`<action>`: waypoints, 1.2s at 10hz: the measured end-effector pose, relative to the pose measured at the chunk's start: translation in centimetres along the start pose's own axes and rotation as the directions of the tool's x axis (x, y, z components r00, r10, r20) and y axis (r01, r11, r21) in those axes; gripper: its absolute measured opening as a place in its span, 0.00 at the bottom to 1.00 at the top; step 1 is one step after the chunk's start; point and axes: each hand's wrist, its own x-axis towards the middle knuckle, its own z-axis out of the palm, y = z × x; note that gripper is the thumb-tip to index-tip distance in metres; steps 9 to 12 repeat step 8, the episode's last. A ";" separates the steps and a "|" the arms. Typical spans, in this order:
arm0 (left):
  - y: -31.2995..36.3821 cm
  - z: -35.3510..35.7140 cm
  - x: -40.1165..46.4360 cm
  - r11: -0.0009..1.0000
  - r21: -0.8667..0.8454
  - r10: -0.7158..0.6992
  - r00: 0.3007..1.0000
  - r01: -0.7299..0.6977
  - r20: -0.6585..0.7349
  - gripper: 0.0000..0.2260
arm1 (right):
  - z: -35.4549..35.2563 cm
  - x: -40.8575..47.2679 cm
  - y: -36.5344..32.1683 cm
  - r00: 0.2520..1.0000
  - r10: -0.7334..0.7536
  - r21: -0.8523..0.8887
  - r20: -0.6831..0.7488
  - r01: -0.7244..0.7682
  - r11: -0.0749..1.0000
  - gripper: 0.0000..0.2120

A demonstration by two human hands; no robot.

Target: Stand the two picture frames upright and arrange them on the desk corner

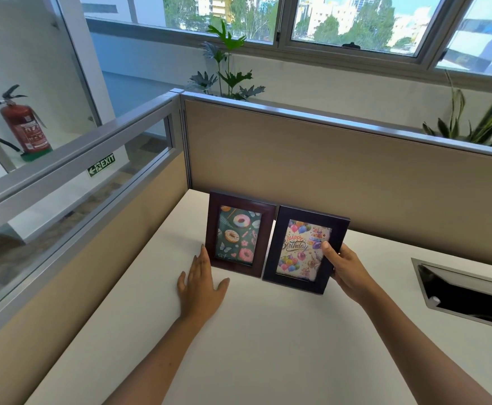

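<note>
Two dark wooden picture frames stand upright side by side near the back left corner of the white desk (268,331). The left frame (238,233) shows donuts on a green ground. The right frame (304,248) shows a "Happy Birthday" balloon picture and leans slightly. My right hand (345,268) grips the right edge of the birthday frame, thumb on its front. My left hand (202,283) lies flat on the desk, fingers spread, its fingertips at the lower left corner of the donut frame.
Beige partition panels (326,159) with metal rails wall the desk's back and left sides. A metal-rimmed cable opening (466,293) is cut into the desk at right. Plants (227,65) stand behind the partition. A fire extinguisher (24,124) stands beyond the glass at left.
</note>
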 end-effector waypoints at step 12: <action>0.7 -3.7 -2.5 0.938 0.175 0.325 0.936 -0.300 -0.137 0.36 | -5.9 -5.4 1.3 0.984 0.005 -0.238 -0.178 -0.048 0.970 0.35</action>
